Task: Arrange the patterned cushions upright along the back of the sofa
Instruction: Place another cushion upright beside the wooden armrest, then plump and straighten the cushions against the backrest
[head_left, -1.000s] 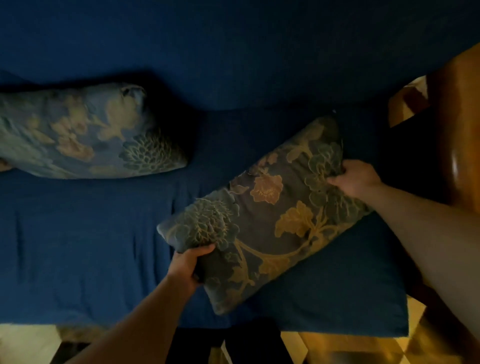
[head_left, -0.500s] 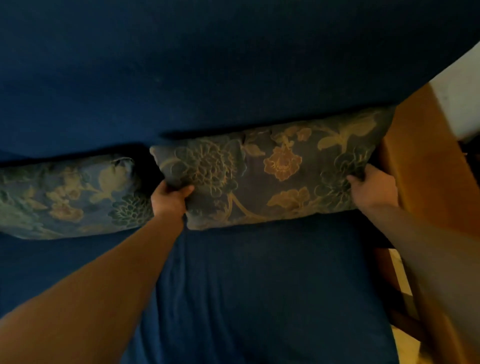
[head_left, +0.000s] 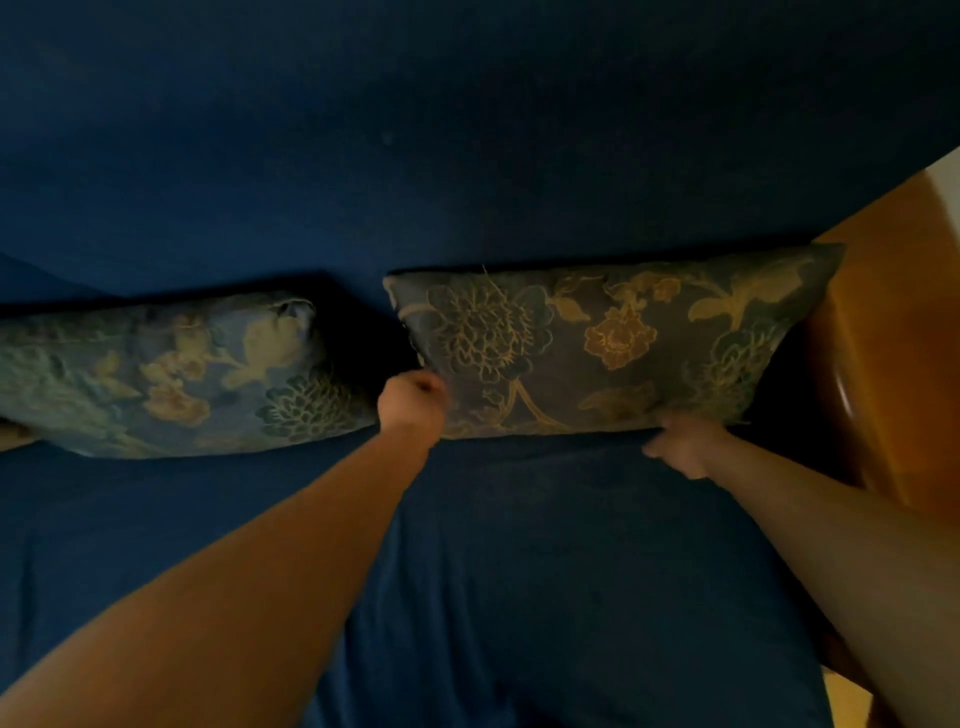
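Note:
Two dark blue floral cushions stand on their long edges against the blue sofa back (head_left: 467, 156). The right cushion (head_left: 613, 343) leans upright beside the wooden armrest. My left hand (head_left: 413, 402) is closed in a fist over its lower left corner, which it hides. My right hand (head_left: 680, 447) curls its fingers around the cushion's bottom edge, right of the middle. The left cushion (head_left: 171, 374) rests against the backrest a little lower and is cut off by the left frame edge; neither hand touches it. A dark gap separates the two cushions.
The blue sofa seat (head_left: 519, 571) spreads below the cushions under my forearms. A glossy wooden armrest (head_left: 893, 364) bounds the sofa on the right. A strip of pale wall shows at the upper right corner.
The right cushion went from lying tilted on the seat to standing against the backrest by the armrest. My right hand slid from its right end to its bottom edge.

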